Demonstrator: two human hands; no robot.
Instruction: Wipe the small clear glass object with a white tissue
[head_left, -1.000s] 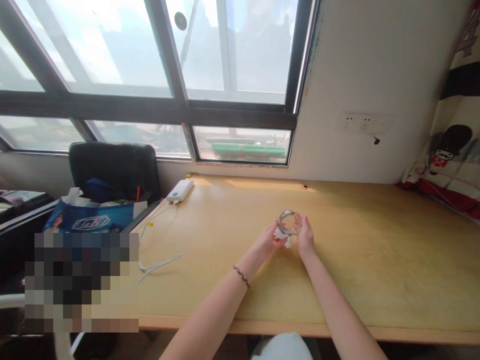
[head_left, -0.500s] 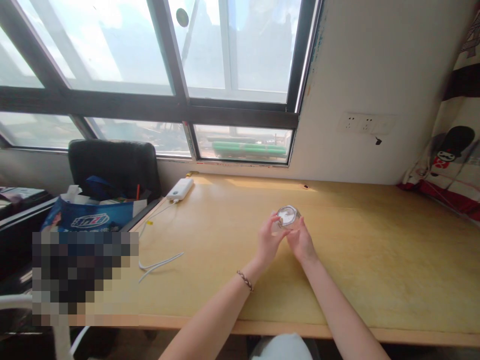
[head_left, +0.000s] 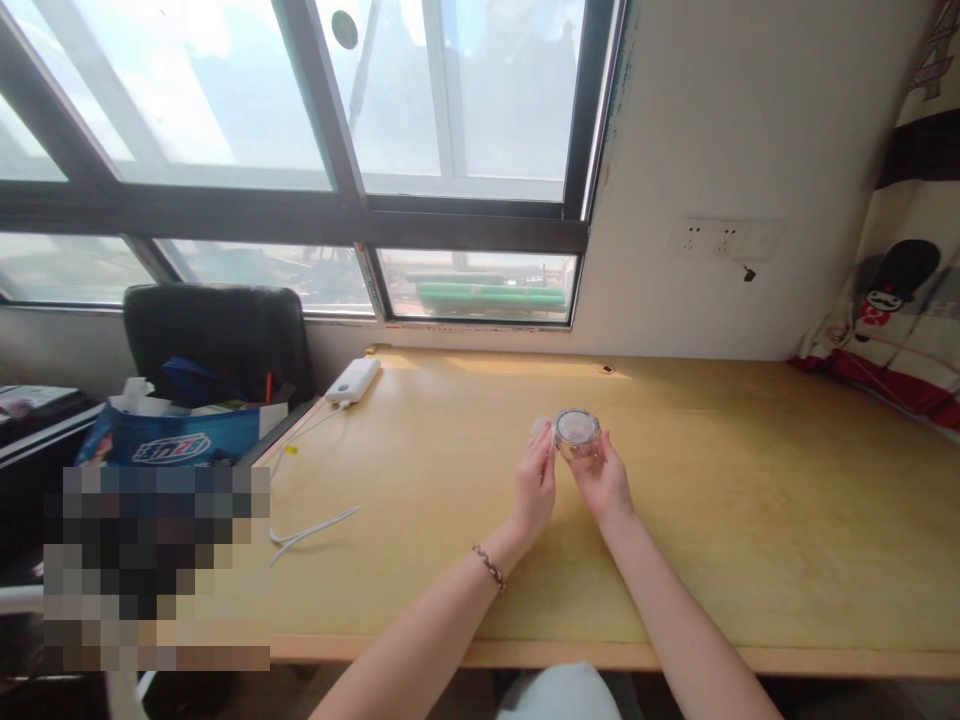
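Note:
My right hand [head_left: 602, 482] is wrapped round a clear, round glass jar [head_left: 578, 428], holding it above the table from below and from the right. The jar's round top faces up towards me. On its left side, my left hand [head_left: 535, 478] has its fingers pressed together, with a thin whitish piece like a tissue [head_left: 539, 426] showing at the fingertips. That piece lies against or very close to the jar's wall; exact contact cannot be told.
Both forearms cross the front of the wooden table [head_left: 450, 560]. A white power bank [head_left: 354, 381] with a white cable [head_left: 319, 525] lies at the left. Beyond that edge stand a black chair [head_left: 217, 325] and a blue bag [head_left: 180, 440]. Windows and a wall are behind.
My left hand has moved from the jar's top and front to its left side, with the whitish piece now outside. The jar's top shows more fully. The view has shifted slightly.

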